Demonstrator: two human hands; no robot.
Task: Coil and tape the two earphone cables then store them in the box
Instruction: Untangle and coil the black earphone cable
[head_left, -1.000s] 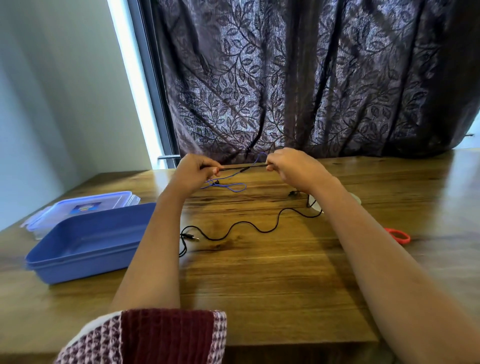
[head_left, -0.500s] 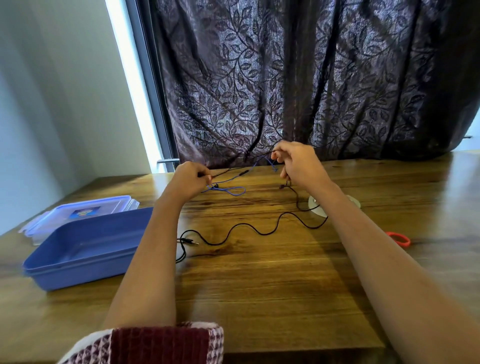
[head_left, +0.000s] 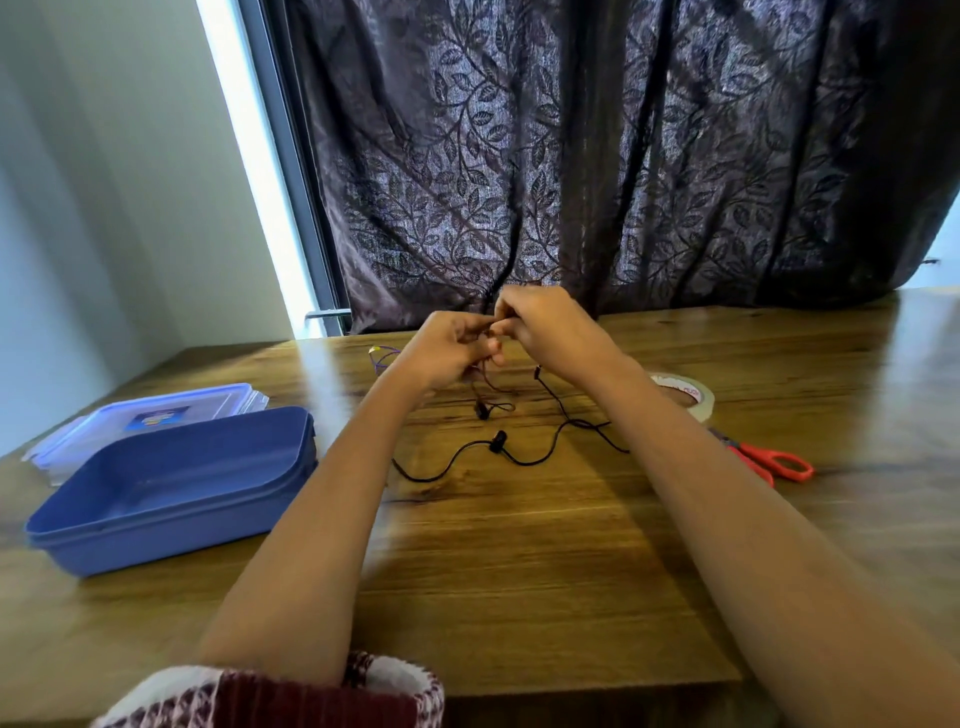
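Note:
My left hand (head_left: 449, 351) and my right hand (head_left: 540, 322) meet above the far middle of the wooden table (head_left: 519, 561), fingers pinched together on the black earphone cable (head_left: 524, 457). The rest of that cable hangs from my hands and snakes loosely over the table, with its earbuds lying below them. A blue earphone cable (head_left: 382, 356) lies on the table just left of my left hand, mostly hidden by it. The open blue box (head_left: 171, 493) stands at the left, empty. A roll of clear tape (head_left: 685, 397) lies behind my right forearm.
The box's clear lid (head_left: 150, 421) lies behind the box. Orange-handled scissors (head_left: 769, 460) rest at the right beside the tape. A dark patterned curtain (head_left: 597, 156) hangs along the table's far edge.
My hands were apart with the black cable stretched between them; now they have come together, gathering the cable. The cable's loose part has been pulled closer to my hands.

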